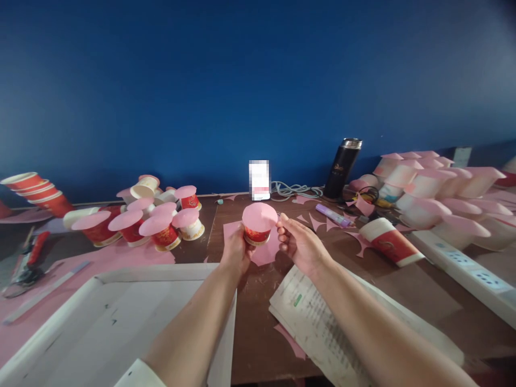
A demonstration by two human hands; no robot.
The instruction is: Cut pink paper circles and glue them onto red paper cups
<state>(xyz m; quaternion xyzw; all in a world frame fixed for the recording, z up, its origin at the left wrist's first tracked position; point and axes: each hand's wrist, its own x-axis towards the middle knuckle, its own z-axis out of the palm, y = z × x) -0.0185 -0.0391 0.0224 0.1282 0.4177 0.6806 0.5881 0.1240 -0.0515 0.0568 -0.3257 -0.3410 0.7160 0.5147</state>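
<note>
Blue wall. Left hand grips red cup; right fingers pinched at pink disc; a hard tug could tear it.

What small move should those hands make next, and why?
Perhaps the right hand should lightly press the pink disc onto the cup: its fingertips are by the disc's edge, the disc overhangs the cup, and the left hand holds the cup's side.
</note>
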